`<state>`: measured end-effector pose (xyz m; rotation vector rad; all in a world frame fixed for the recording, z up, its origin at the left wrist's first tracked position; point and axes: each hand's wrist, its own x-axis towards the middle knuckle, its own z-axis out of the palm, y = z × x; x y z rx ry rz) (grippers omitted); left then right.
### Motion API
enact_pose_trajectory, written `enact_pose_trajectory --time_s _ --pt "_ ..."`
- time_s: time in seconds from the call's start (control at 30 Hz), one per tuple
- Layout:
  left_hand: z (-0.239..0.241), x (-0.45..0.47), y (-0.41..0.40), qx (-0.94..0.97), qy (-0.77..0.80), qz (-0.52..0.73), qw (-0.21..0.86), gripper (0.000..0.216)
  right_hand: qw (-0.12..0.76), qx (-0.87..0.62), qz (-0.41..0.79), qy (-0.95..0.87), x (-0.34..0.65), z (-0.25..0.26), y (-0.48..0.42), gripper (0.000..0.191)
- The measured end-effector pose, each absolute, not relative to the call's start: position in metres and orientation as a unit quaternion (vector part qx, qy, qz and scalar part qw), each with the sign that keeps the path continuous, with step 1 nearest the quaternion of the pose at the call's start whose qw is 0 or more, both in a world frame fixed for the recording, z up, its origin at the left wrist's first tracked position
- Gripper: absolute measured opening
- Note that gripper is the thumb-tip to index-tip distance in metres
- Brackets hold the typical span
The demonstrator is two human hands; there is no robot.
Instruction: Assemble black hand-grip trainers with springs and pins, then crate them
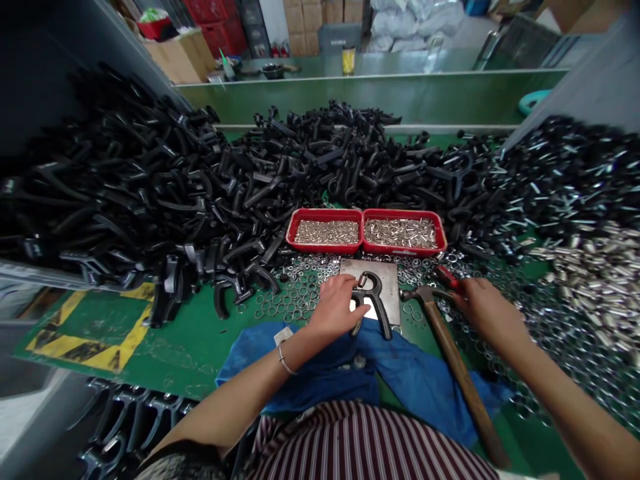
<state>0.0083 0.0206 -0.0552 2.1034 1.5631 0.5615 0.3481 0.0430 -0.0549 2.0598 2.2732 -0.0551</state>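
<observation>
My left hand (336, 305) is closed around one leg of a black hand grip exerciser (378, 308), whose curved top rests on a square metal plate (391, 280). My right hand (483, 303) is closed on a red-handled tool (447, 276); its working end is too small and blurred to make out. Between the hands lies a hammer (453, 357) with a wooden handle, its head beside the plate. Blue cloth (320, 380) lies below the plate, partly under the hammer handle.
Two red trays (324, 249) (405, 252) of small metal pins stand behind the plate. Black grip parts (165, 180) are heaped left and behind. Metal rings (293, 303) are scattered around. Silver cylinders (600, 273) and dark pieces (575, 167) pile up at right.
</observation>
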Motion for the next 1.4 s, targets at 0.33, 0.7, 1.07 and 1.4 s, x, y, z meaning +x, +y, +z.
enact_pose_trajectory --time_s 0.33,0.7,1.07,1.4 --pt "-0.053 0.005 0.039 0.78 0.526 0.198 0.275 0.044 -0.167 0.674 -0.117 0.71 0.321 -0.002 0.062 0.025" --pt "-0.057 0.004 0.035 0.774 0.531 0.193 0.286 0.046 -0.418 0.523 -0.536 0.515 0.199 -0.047 0.049 0.032" --pt "-0.059 0.003 0.034 0.771 0.529 0.196 0.295 0.051 -0.351 0.565 -0.438 0.605 0.197 -0.046 0.043 0.025" --pt "-0.053 0.009 0.032 0.778 0.543 0.16 0.274 0.05 -0.383 0.457 -0.541 0.594 0.188 -0.007 0.06 0.032"
